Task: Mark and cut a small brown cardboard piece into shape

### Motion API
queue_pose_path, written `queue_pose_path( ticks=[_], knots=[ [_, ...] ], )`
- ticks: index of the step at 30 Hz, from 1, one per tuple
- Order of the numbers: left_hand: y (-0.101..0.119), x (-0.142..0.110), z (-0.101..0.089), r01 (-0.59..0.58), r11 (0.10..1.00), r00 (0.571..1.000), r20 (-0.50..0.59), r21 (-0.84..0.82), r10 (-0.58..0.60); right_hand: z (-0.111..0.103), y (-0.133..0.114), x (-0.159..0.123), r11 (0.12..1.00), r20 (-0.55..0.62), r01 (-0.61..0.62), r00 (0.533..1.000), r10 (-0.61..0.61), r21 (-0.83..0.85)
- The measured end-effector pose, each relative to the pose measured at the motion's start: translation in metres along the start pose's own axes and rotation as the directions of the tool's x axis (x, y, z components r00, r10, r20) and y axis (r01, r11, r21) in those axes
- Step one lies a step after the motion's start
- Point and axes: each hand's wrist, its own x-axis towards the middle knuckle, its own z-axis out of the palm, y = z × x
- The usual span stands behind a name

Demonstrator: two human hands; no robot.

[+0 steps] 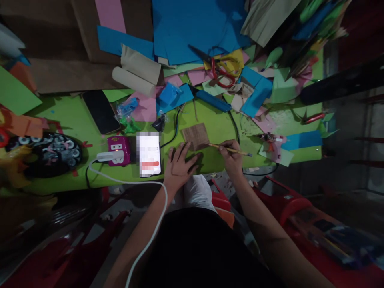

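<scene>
My left hand (179,162) lies flat on the green table (75,120) with fingers spread, its fingertips touching the near edge of a small brown cardboard square (195,135). My right hand (231,154) is closed around a thin wooden pencil (229,149) held level, its left end pointing at the cardboard's right edge. A lit phone (149,154) lies just left of my left hand.
A purple power strip (118,150) with a white plug and cable sits beside the lit phone. A dark phone (101,111), paper rolls (136,72), red-handled scissors (220,70), a blue cutter (213,101) and coloured paper scraps crowd the far side. Red plastic chairs (285,204) stand near me.
</scene>
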Motion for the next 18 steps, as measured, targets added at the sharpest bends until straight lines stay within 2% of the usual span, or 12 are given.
queue_pose_path(
  ticks=[8, 11, 13, 15, 18],
  knots=[
    [-0.004, 0.0, 0.002, 0.028, 0.999, 0.998, 0.052, -0.041, -0.026, -0.001, 0.006, 0.0, 0.999, -0.023, -0.021, 0.999, 0.022, 0.031],
    [-0.003, 0.0, 0.0, 0.031, 0.998, 0.998, 0.064, -0.052, -0.028, -0.002, 0.002, 0.003, 0.999, -0.055, 0.017, 0.998, -0.015, 0.031],
    [-0.003, 0.001, -0.001, 0.036, 0.997, 0.997, 0.069, -0.073, -0.031, -0.005, 0.001, 0.008, 0.996, -0.067, 0.086, 0.994, -0.087, -0.024],
    [-0.003, 0.001, -0.001, 0.042, 0.995, 0.997, 0.063, -0.095, -0.036, -0.008, 0.002, 0.016, 0.972, -0.015, 0.182, 0.982, -0.186, -0.147],
    [-0.005, 0.001, 0.002, 0.041, 0.99, 0.999, 0.038, -0.133, -0.036, -0.015, 0.007, 0.03, 0.879, 0.176, 0.306, 0.95, -0.258, -0.364]
  ],
)
